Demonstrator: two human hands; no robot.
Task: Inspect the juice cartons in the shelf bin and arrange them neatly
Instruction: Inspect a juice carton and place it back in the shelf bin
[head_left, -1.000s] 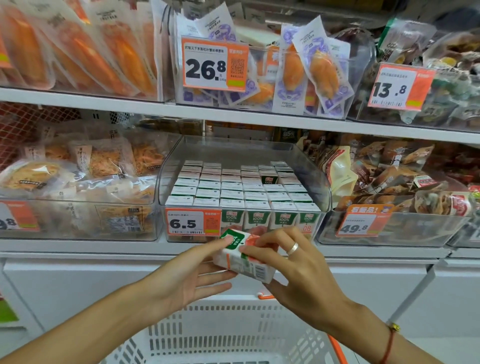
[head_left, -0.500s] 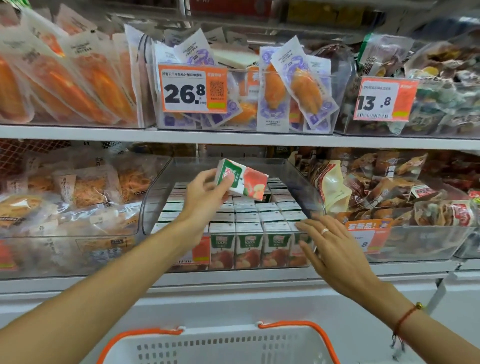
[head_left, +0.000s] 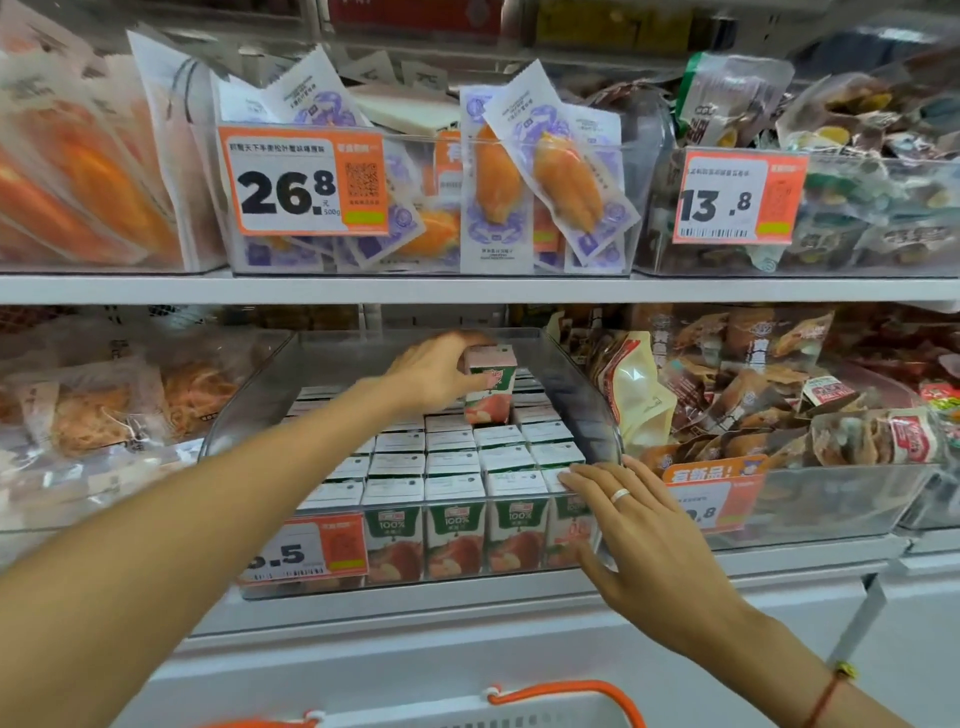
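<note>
A clear shelf bin (head_left: 249, 410) on the lower shelf holds several rows of small green-and-white juice cartons (head_left: 452, 462) standing upright. My left hand (head_left: 436, 371) reaches deep into the bin and grips one carton (head_left: 491, 384) by its top and side, upright, its base dipping into a gap in a back row. My right hand (head_left: 644, 530) lies flat with straight fingers on the bin's front right corner, fingertips touching the front right cartons.
Price tags (head_left: 306, 551) hang on the bin fronts. Snack pouches (head_left: 753, 395) fill the bin to the right, bagged food (head_left: 104, 400) the bin to the left. The shelf above (head_left: 467, 288) carries more packets. A white basket with an orange handle (head_left: 571, 696) sits below.
My left hand carried the carton from in front of the shelf up into the bin and turned it upright at the back. My right hand let go and moved onto the bin's front right corner.
</note>
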